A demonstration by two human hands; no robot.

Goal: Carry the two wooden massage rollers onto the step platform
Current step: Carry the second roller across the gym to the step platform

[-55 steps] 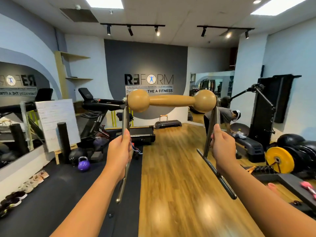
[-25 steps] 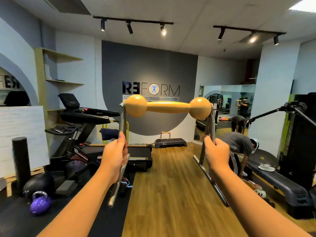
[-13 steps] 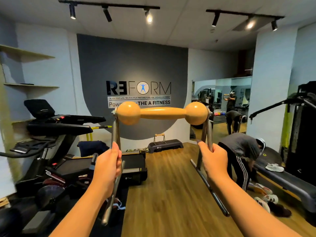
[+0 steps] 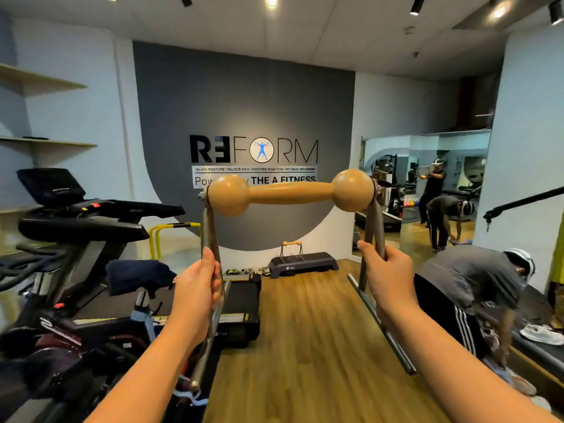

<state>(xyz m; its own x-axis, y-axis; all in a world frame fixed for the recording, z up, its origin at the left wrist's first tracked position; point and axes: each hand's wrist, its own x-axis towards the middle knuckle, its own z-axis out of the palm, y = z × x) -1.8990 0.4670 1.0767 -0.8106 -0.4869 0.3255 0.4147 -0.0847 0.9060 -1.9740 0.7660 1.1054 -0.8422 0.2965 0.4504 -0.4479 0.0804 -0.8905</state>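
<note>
Roller [image 4: 290, 192] is being held up at chest height by its metal frame, left hand [image 4: 195, 296] and right hand [image 4: 386, 277] each being wrapped tight around a side bar. Second roller [image 4: 292, 243] is being seen resting on step platform [image 4: 303, 264] by far wall.

You get a bright, evenly lit room: ceiling spotlights [image 4: 271, 0] at top centre and top right burn out to white glare. A soft sheen lies on the wood floor [image 4: 308, 337] and on the roller [image 4: 290, 192] you hold up. Shadows are weak. Your wide lens bends the shelves [image 4: 45, 83] on the left and the walls at the edges. The near floor, the bikes [image 4: 76, 270] on the left and the bending person [image 4: 470, 288] on the right smear with motion blur; the far wall sign [image 4: 254, 160] reads fairly sharp.
</note>
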